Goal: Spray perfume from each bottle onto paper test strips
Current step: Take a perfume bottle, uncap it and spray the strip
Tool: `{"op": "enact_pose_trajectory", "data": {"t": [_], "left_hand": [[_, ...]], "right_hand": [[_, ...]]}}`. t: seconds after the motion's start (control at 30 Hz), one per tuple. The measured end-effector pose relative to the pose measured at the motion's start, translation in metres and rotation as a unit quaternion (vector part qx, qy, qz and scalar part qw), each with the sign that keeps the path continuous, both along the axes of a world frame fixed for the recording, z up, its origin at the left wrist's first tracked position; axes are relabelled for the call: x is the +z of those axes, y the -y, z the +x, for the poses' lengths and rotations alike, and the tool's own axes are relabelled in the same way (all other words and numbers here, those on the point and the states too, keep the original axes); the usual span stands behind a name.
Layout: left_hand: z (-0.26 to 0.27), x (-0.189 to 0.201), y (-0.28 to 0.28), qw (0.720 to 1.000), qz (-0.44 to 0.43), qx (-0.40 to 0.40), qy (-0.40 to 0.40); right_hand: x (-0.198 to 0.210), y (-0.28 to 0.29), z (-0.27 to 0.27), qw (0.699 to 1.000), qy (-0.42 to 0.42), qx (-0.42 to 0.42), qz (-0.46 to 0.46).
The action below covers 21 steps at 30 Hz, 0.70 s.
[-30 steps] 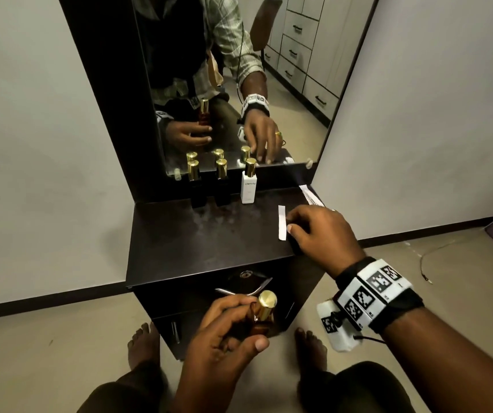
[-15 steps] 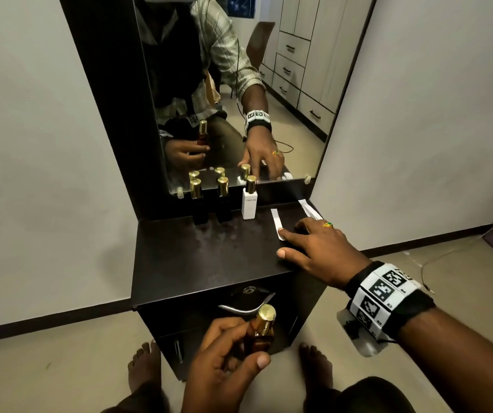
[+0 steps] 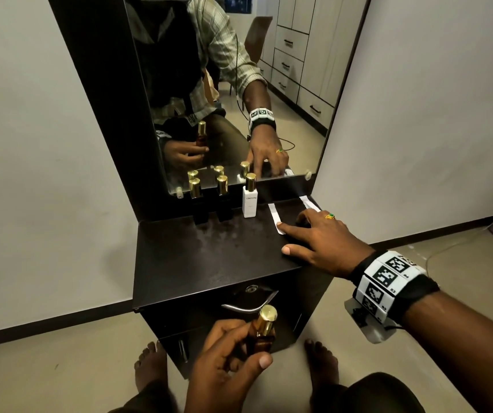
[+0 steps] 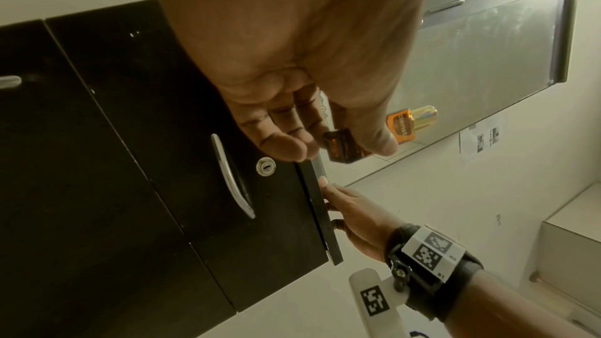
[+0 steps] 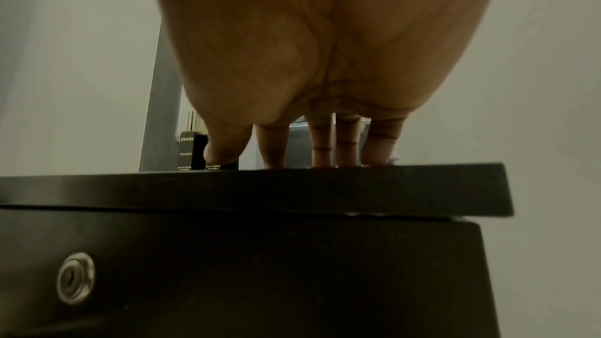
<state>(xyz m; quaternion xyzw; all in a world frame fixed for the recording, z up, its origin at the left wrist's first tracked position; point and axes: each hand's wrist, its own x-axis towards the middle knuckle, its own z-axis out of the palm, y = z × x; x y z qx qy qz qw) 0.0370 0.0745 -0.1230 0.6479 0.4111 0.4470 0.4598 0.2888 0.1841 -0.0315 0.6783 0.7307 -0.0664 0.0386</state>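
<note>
My left hand [image 3: 251, 344] grips an amber perfume bottle [image 3: 264, 329] with a gold cap, upright, low in front of the dresser door. The left wrist view shows my thumb across the bottle [image 4: 401, 126] inside that hand [image 4: 331, 144]. My right hand [image 3: 285, 238] lies spread flat on the dark dresser top [image 3: 203, 257], index fingertip on the near end of a white paper strip [image 3: 273, 214]. More strips [image 3: 308, 201] lie at the back right corner. One white bottle [image 3: 250, 201] and two black bottles [image 3: 197, 204] [image 3: 223, 201] stand by the mirror.
The mirror [image 3: 233, 84] rises behind the bottles, with walls on both sides. Below the top is a dark door with a metal handle [image 3: 248, 305] and a lock. My bare feet [image 3: 147, 368] are on the floor near the cabinet base. From the right wrist, a black bottle [image 5: 192, 150] shows beyond the top's edge.
My right hand has gone from curled over the strip to spread flat, index finger on the strip's near end. The strip now lies slanted. The left hand still holds the amber bottle.
</note>
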Motion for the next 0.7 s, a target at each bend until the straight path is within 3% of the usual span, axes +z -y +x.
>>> {"op": "enact_pose_trajectory", "data": {"t": [0.7], "left_hand": [[0.002,0.003,-0.001,1.000,0.012,-0.008,-0.017]], "right_hand": [[0.003,-0.007,0.011,1.000,-0.013,0.021,0.016]]}}
